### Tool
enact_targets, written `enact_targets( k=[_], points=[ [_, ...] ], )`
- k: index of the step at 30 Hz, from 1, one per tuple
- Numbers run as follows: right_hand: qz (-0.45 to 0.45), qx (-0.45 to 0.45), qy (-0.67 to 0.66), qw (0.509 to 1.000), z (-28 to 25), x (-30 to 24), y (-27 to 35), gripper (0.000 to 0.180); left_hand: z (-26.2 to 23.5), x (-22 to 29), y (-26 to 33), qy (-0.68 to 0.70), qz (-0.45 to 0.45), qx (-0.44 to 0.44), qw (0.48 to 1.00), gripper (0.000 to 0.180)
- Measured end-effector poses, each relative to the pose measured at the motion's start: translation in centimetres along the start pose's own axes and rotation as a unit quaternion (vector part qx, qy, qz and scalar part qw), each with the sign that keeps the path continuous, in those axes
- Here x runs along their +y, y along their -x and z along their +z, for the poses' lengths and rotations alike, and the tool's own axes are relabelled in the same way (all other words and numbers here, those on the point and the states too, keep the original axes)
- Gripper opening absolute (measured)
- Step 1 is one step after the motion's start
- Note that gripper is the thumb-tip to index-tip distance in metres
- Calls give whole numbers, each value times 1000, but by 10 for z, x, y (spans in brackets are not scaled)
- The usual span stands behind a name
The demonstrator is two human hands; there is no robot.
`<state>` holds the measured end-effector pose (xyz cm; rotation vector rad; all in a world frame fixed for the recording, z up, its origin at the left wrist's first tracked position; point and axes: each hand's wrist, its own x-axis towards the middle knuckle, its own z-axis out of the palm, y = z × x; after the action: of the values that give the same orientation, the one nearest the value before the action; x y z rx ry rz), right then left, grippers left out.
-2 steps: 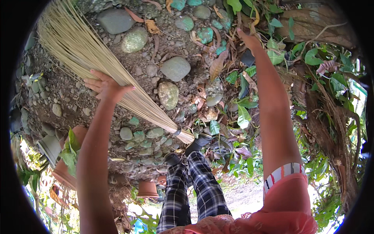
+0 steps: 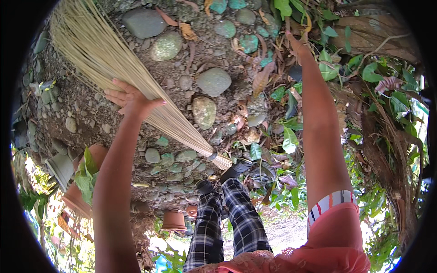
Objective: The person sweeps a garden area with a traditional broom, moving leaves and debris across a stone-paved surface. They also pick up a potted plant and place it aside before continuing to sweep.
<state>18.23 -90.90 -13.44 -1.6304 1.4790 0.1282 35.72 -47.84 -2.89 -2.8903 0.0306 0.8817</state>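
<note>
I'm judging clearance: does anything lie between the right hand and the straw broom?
Yes, on the ground: a brown dry leaf nearer the right hand, and a rounded grey stone nearer the broom. Nothing visible separates the left hand from it.

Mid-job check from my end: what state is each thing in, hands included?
Broom: slantwise, spread wide at the upper left.
Binding: wrapped around the broom's narrow end.
Left hand: fingers spread, against the broom.
Right hand: out among green leaves; grip unclear.
Large brown leaf: dry-looking, fallen.
Dark shoes: worn.
</note>
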Motion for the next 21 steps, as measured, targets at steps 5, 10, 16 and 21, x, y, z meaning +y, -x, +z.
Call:
enact_targets(
  k=[5, 10, 16, 21],
  points=[
    [-48, 20, 220, 974, 41, -13, 1, 82, 6, 1, -3, -1, 9, -3, 1000, 151],
    [-97, 27, 359, 928, 33, 51, 89, 47, 2, 3, 0, 6, -7, -19, 1000, 150],
    [33, -140, 428, 892, -7, 191, 285, 39, -2, 6, 1, 9, -20, -31, 999, 149],
    [257, -261, 491, 791, -98, 265, 439, 52, 0, 1, 3, 27, -11, -31, 999, 147]
  ],
)
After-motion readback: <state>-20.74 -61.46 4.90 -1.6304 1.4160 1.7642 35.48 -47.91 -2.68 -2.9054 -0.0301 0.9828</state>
